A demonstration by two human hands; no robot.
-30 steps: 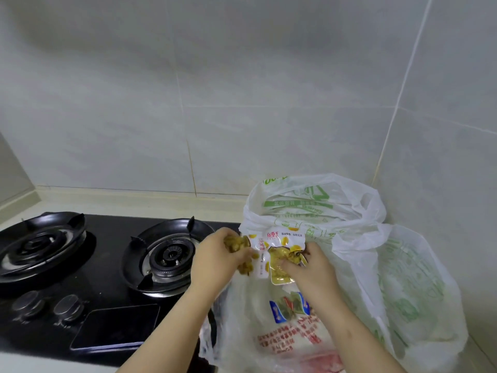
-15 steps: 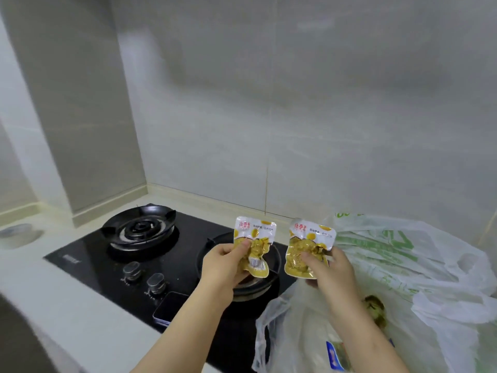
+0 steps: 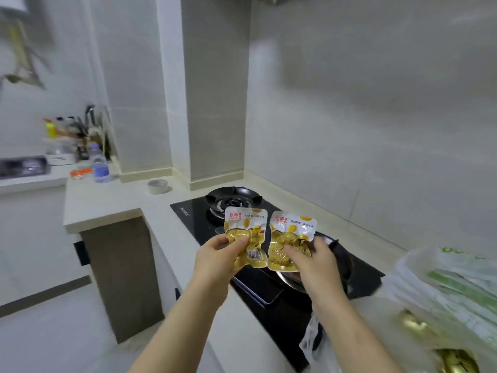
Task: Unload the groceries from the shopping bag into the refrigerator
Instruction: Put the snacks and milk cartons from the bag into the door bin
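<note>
Shopping bag (image 3: 443, 292), thin white plastic with green print, sits at the near right on the pale counter (image 3: 107, 200), just right of the black gas stove (image 3: 193, 219). Gold-coloured packs (image 3: 457, 359) show through its film near the bottom edge; what else it holds cannot be told.

Two small snack packets are outside the bag, upright and side by side above the stove, almost touching. Each has a white top with red characters and a clear lower part showing yellow-brown food. The left hand (image 3: 215, 265) pinches the left packet (image 3: 246, 232) by its lower left side, thumb on the front. The right hand (image 3: 317, 267) grips the right packet (image 3: 291, 238), fingers curled over its lower front. The hands are apart.

Far left on the counter stand a water bottle (image 3: 100, 165) and a low round tin (image 3: 158, 186).
</note>
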